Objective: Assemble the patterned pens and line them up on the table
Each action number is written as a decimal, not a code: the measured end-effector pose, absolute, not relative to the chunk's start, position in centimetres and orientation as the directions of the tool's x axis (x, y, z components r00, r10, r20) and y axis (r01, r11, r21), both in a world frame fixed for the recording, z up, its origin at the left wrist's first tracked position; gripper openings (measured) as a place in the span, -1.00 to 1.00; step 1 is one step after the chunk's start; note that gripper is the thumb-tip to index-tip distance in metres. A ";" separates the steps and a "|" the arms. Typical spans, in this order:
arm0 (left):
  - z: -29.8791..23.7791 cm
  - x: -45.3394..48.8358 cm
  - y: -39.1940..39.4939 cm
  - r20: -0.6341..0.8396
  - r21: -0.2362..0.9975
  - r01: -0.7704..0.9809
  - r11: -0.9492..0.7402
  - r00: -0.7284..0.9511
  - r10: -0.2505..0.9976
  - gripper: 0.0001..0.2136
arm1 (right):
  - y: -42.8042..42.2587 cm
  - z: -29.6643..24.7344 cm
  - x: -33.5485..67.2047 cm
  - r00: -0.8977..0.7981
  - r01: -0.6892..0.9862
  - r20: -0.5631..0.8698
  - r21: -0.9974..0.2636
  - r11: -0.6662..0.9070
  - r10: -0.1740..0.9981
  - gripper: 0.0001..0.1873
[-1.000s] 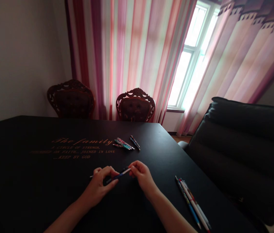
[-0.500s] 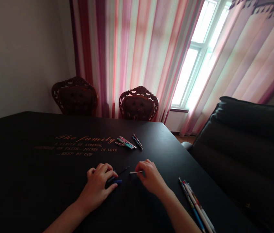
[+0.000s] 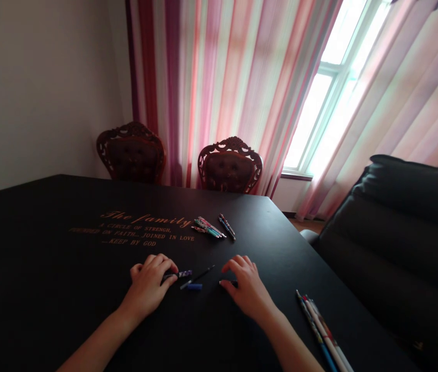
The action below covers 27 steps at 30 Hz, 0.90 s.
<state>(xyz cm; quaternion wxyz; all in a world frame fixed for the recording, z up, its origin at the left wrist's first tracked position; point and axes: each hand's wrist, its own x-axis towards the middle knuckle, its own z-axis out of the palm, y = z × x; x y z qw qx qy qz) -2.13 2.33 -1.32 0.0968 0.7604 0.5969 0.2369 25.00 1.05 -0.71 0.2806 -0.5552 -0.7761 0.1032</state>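
Observation:
My left hand (image 3: pixel 151 281) is closed on a pen barrel (image 3: pixel 185 274) with a purple and white pattern, held low over the black table (image 3: pixel 98 294). Just right of it lie a dark, thin pen refill (image 3: pixel 203 275) with a clear end and a short blue pen cap (image 3: pixel 194 287). Across from them, my right hand (image 3: pixel 244 281) rests with thumb and forefinger apart. Beside its thumb is a small dark piece (image 3: pixel 234 283), mostly hidden by the hand, so its kind does not show.
Farther back lie a cluster of colourful pens (image 3: pixel 209 227) and a few darker pens (image 3: pixel 227 227). Several long pens (image 3: pixel 323 330) lie near the right edge. Two carved chairs (image 3: pixel 230 168) stand behind the table, and a black leather seat (image 3: pixel 405 248) is to the right.
The left hand has drawn back left with the patterned barrel, uncovering the refill and blue cap. My right hand's pinch on a slim pale piece has loosened. The view has shifted slightly.

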 end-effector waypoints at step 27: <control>-1.6 -2.0 2.7 0.283 0.455 0.868 -0.197 0.069 0.957 -0.78 | 1.8 -0.3 21.6 -0.185 0.825 0.515 -0.381 0.416 0.837 -0.88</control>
